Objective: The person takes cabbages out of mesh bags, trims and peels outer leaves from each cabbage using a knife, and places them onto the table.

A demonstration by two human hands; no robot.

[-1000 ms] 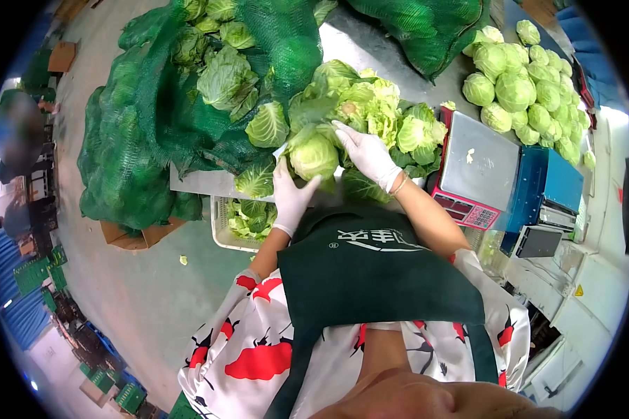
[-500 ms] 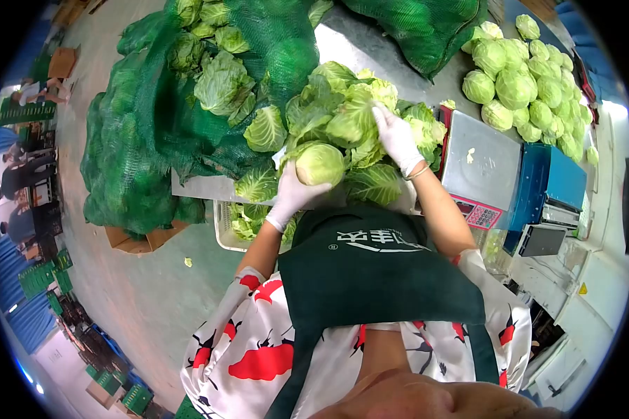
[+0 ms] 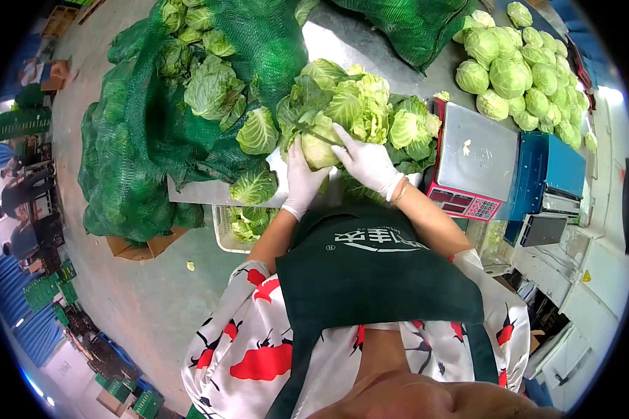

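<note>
A pale green cabbage [image 3: 320,145] is between my two white-gloved hands, at the near side of a heap of loose outer leaves [image 3: 362,105]. My left hand [image 3: 303,178] cups it from the left, fingers against its side. From the right, my right hand [image 3: 365,165] grips it with its fingers near the top; part of its hold is hidden. Darker leaves lie behind the cabbage. A single loose leaf [image 3: 253,186] rests left of my left hand, on the edge of the metal table [image 3: 203,191].
Green mesh sacks [image 3: 115,160] of cabbages stand at left. On the right are a scale [image 3: 475,153], a blue machine [image 3: 565,167] and a pile of trimmed cabbages [image 3: 510,77]. A white basket [image 3: 223,230] with leaves sits below the table edge. People [image 3: 24,192] are far left.
My right hand has come down and left from the leaf heap onto the cabbage. The cabbage has turned and moved slightly up and left, my left hand still on it.
</note>
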